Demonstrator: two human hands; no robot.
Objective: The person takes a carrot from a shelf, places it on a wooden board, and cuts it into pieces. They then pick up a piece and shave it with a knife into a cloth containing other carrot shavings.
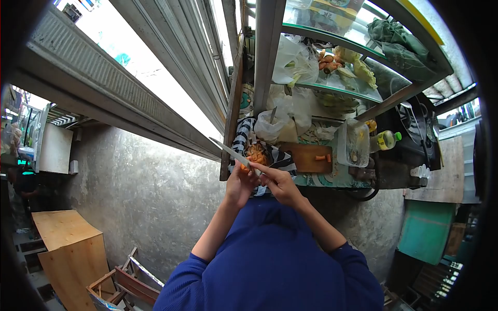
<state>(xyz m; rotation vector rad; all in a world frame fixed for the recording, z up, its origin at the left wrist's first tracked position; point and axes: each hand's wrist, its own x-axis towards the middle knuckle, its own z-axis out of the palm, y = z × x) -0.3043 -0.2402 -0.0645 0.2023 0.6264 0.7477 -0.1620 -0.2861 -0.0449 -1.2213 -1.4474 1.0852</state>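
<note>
Dark blue fabric covering the wearer's torso (275,254) fills the bottom centre, its sleeves pushed up to the elbows. Beyond it, both bare hands meet at the near edge of the worktop (340,181), which has a green patterned covering. The left hand (240,187) has its grip closed around a small orange piece of vegetable (245,168), mostly hidden by the fingers and the blade. The right hand (280,185) is closed on the handle end of a long knife with a grey metal blade (231,151); the blade slants up and left across the orange piece, its tip pointing away from the wearer. How firmly either grip presses cannot be told.

Just beyond the hands, orange peelings (257,152) lie on a crumpled black-and-white patterned plastic bag (241,136). Right of it, a rectangular brown wooden chopping board (306,158) rests flat, carrying short orange carrot pieces (322,158) near its right side. A clear rectangular plastic container (358,142) stands beside the board, with a yellow-labelled, green-capped bottle (385,140) to its right. Behind the board sits a bunched white plastic bag (270,126).

Above, a glass shelf (340,91) in a metal-framed cabinet holds orange carrots (329,63), pale green leafy vegetables (364,73) and a translucent white bag (293,59).
</note>
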